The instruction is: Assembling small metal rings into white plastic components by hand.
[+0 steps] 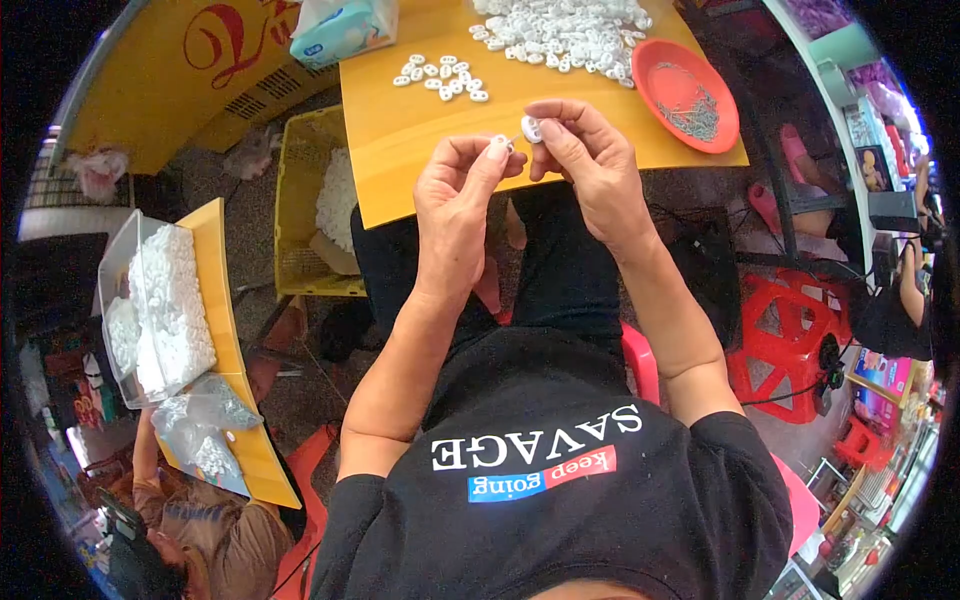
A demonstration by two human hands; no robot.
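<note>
Above the front edge of the yellow table (400, 150), my two hands work close together. Between the thumb and fingers of my left hand (450, 205) is a small white plastic piece (503, 143). My right hand (605, 180) pinches a rounded white piece (531, 128), just right of the first. A thin line shows between the two pieces; its kind is too small to tell. Beyond my left hand lies a loose group of white two-holed pieces (445, 78). A large pile of similar pieces (570, 30) spreads at the back. To the right, a red plate (731, 130) holds thin metal pins (697, 115).
A tissue pack (345, 35) sits at the table's far left corner. Below is a yellow crate (290, 200) with white pieces. At left, another person (220, 530) sits by a board with a clear bin (115, 290) and plastic bags (210, 410). Red stools (780, 330) stand right.
</note>
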